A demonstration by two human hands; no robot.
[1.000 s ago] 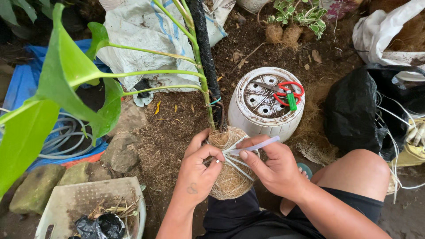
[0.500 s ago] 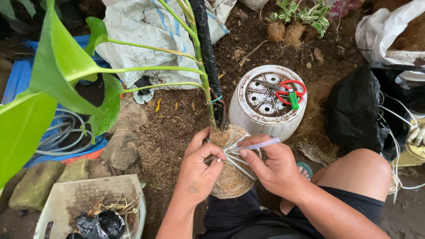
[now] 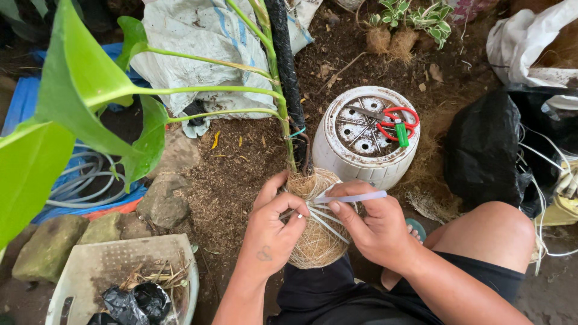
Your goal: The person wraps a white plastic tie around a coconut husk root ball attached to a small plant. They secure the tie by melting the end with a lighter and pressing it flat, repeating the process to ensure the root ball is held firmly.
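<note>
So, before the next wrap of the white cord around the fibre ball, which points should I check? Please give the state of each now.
1. Left hand supports the coconut-fibre ball: ok, its fingers press on the ball's left side.
2. Right hand has a grip on the white cord: ok, the strand is pinched at the fingertips.
3. Earlier wraps lie flat on the ball: ok, several white strands cross its face.
4. Plant stem stands upright out of the ball: ok, beside the black pole.
5. Knot or end of the cord secured: cannot tell, hidden under the fingers.
6. Red-handled scissors close by: ok, on the upturned white pot.
</note>
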